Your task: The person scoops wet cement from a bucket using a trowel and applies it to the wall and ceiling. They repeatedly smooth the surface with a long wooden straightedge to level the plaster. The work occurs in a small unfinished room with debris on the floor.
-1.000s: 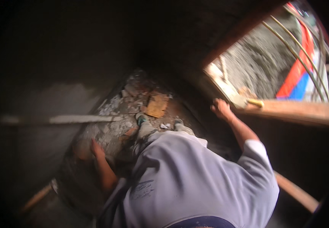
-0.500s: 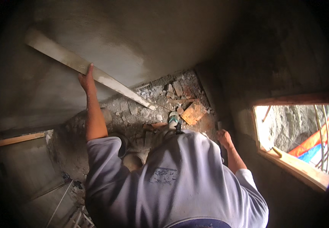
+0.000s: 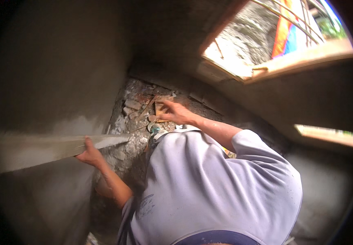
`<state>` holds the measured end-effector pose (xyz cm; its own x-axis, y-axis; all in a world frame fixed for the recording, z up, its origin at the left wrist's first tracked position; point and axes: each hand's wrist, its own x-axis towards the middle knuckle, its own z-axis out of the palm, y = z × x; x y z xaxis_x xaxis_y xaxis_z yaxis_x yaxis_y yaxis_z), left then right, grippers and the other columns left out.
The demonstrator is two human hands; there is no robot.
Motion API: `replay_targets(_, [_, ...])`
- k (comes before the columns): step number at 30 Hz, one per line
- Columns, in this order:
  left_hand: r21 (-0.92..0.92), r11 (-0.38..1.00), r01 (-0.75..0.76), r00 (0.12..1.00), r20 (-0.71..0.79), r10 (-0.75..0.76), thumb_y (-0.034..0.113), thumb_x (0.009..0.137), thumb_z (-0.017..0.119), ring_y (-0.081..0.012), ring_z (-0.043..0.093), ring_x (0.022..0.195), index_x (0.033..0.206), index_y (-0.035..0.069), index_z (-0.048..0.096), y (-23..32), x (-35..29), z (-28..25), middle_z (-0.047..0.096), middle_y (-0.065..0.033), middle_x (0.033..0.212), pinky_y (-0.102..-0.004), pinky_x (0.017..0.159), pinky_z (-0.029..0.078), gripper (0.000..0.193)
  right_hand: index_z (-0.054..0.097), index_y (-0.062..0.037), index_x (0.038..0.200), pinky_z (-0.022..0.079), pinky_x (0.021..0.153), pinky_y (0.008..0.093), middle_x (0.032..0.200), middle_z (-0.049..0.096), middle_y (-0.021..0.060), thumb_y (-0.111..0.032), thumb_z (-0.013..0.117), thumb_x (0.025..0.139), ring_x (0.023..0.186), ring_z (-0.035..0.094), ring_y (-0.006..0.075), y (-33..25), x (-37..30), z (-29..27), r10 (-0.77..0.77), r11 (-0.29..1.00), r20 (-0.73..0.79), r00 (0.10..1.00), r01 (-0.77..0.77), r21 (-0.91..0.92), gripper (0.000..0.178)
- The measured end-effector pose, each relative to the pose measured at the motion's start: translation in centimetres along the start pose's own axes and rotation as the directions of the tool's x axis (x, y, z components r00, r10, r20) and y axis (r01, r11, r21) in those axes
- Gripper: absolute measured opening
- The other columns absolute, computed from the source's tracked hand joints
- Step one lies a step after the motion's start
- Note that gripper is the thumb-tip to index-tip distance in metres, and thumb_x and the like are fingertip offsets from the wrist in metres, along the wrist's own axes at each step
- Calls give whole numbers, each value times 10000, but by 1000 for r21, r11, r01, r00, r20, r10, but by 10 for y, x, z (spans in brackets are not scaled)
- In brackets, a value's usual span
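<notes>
My left hand is wrapped round a long, flat straightedge board, pale and smeared with mortar. The board stretches from the far left toward the middle, along the grey plastered wall. My right hand reaches out over the rubble with its fingers apart, and no object shows in it. Just beneath its fingers lies a square piece of orange-brown wood. Part of that piece is hidden by the hand.
Broken stones and debris cover the floor in the corner between walls. Upper right, a window opening has a wooden sill, with poles and orange and blue sheeting outside. A second, narrow opening shows at the right.
My view has turned right, bringing the window up and the board nearly level. My right hand has moved from beside the right wall to above the rubble; my left keeps its hold.
</notes>
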<state>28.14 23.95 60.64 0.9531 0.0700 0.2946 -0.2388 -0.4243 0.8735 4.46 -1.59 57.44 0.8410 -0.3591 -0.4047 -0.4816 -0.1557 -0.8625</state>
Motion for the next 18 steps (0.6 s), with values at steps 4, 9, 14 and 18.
replay_targets(4, [143,987,-75,884,467,0,202,630,807,-281,631,861,1060,-52,555,39,-72,71,635,-173,986,-392,759,501,559,93,-137,1457,415,952,432,1370,375,204,-371,764,715,1168,471,302,-71,-36,-23,-267,919,-105,958,286,272,1027])
replay_targets(9, [-296,769,-567,430,690,582,239,576,797,-349,601,858,1150,75,450,46,-172,155,607,-147,945,-458,792,459,690,97,-11,1398,402,957,384,1234,457,199,-298,831,645,1108,488,276,-69,-89,-77,-237,829,-509,827,445,338,1090])
replay_targets(14, [-334,844,-420,270,841,468,231,559,807,-373,533,1009,1173,65,467,55,-255,195,563,-136,1068,-460,929,378,721,473,0,1057,496,768,292,977,587,83,-187,790,719,893,571,138,14,-119,-119,13,793,-717,697,430,432,500])
replay_targets(18, [-242,949,-203,336,893,300,598,701,679,-315,456,1151,1280,34,444,22,-271,191,474,-163,1249,-418,995,338,842,533,-9,985,503,759,271,896,619,44,-119,756,753,846,590,120,58,-139,-137,86,670,-688,720,470,575,340])
